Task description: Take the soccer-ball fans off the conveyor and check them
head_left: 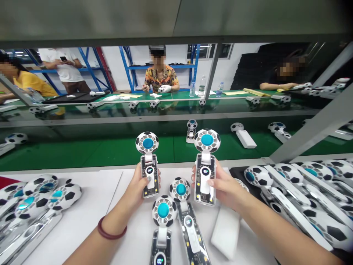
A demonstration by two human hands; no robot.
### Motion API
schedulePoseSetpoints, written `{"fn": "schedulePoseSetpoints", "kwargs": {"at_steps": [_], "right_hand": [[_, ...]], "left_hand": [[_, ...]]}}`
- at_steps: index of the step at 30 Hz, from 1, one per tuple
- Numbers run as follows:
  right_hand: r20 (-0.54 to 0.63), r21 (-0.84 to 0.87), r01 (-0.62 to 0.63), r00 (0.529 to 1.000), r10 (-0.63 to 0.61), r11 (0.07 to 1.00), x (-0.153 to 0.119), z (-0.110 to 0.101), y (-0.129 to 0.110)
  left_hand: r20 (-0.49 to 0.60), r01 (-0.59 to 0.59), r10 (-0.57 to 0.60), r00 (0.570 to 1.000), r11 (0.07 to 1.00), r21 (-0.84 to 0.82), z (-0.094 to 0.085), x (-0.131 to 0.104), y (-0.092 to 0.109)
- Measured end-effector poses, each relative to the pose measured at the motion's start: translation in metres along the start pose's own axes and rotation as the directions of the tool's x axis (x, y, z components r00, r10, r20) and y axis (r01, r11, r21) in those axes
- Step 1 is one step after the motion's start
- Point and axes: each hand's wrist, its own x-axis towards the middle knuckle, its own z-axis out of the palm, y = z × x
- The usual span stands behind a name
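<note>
Upright in my left hand [140,186] is a handheld fan [149,162] with a soccer-ball head, a blue centre and a clear body; its display reads 100. My left thumb rests on its front. My right hand [220,182] is closed around a similar fan [205,165], thumb on the front, display reading 80. Between and below my hands lie two more fans on the white table: one [162,221] at the bottom centre, and one [189,221] slanting beside it. A white fan [227,228] lies partly hidden under my right forearm.
Fans are piled at the left [41,198] and in a black tray at the right [292,195]. Beyond the table runs a green conveyor [110,147] carrying scattered fans. A grey post [311,125] slants at the right. Several people are across the line.
</note>
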Motion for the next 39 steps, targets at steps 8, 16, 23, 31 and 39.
{"fn": "schedulePoseSetpoints", "kwargs": {"at_steps": [8,16,23,31,39], "right_hand": [[-0.028,-0.005,-0.040,0.999,0.040,0.999,0.002,0.000,-0.001],[-0.068,-0.012,-0.050,0.997,0.049,0.999,0.000,-0.002,0.002],[-0.147,0.008,-0.066,0.987,0.066,0.998,0.001,0.003,-0.004],[-0.152,0.001,-0.057,0.987,0.057,0.998,0.000,0.007,-0.004],[-0.007,-0.144,0.107,0.994,-0.109,0.984,-0.014,0.019,-0.017]], "left_hand": [[0.010,0.016,-0.016,1.000,1.000,0.021,-0.007,0.000,-0.006],[0.016,0.007,-0.008,1.000,0.999,0.042,-0.006,-0.001,-0.005],[-0.040,0.010,-0.008,0.999,0.998,0.068,-0.011,0.001,-0.009],[-0.048,-0.078,0.082,0.995,0.994,0.077,-0.009,0.002,-0.001],[-0.029,-0.326,0.332,0.943,0.936,0.131,0.010,-0.017,0.026]]}}
